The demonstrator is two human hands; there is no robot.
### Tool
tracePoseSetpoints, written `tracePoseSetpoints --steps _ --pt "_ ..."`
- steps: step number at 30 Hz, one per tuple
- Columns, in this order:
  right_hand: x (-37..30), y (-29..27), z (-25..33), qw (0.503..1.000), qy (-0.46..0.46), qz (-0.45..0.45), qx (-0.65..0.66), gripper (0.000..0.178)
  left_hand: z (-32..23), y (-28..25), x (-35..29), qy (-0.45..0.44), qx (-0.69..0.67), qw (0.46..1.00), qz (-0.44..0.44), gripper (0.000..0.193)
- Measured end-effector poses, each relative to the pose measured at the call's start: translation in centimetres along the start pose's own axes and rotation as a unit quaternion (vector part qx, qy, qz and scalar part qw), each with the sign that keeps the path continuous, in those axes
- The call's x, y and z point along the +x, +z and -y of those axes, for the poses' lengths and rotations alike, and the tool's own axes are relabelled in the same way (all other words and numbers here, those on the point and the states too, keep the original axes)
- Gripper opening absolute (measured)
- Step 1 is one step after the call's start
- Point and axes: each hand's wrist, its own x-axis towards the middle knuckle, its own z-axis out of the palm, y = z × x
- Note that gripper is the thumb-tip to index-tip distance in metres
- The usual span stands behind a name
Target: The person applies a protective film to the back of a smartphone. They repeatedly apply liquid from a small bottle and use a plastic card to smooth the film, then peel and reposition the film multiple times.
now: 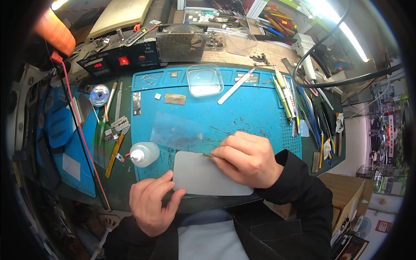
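Note:
A flat grey panel with rounded corners (208, 177) lies at the front edge of the blue work mat (255, 112). My left hand (154, 201) is by its left edge, thumb and fingers apart, fingertips at the rim. Over the panel's upper right, my right hand (247, 158) is closed in a pinch near the far edge. A thin dark sliver shows at its fingertips, too small to name. Just beyond the panel lies a clear film sheet (177, 130). A white squeeze bottle (145, 154) stands to the left, close to the panel.
A clear plastic box (204, 81), a white-handled tool (236, 88) and a metal plate (175, 99) sit farther back. Several hand tools (310, 108) line the right side. On the left are a solder spool (99, 95) and a yellow strip (115, 156). A black cable (346, 78) arcs overhead.

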Motion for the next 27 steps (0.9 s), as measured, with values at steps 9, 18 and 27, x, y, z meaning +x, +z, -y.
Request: tracePoseSetpoints --steps 9,18,27 --pt "0.8 -0.5 -0.2 0.986 0.115 0.076 0.099 0.009 0.4 0.2 0.1 0.009 0.007 1.000 -0.015 0.041" --pt "2.7 -1.8 -0.7 0.952 0.198 0.177 0.152 0.017 0.2 0.1 0.1 0.008 0.008 1.000 -0.013 0.041" --pt "3.3 -2.3 -0.7 0.939 0.218 0.225 0.144 0.021 0.3 0.3 -0.2 0.006 0.004 1.000 -0.024 0.042"
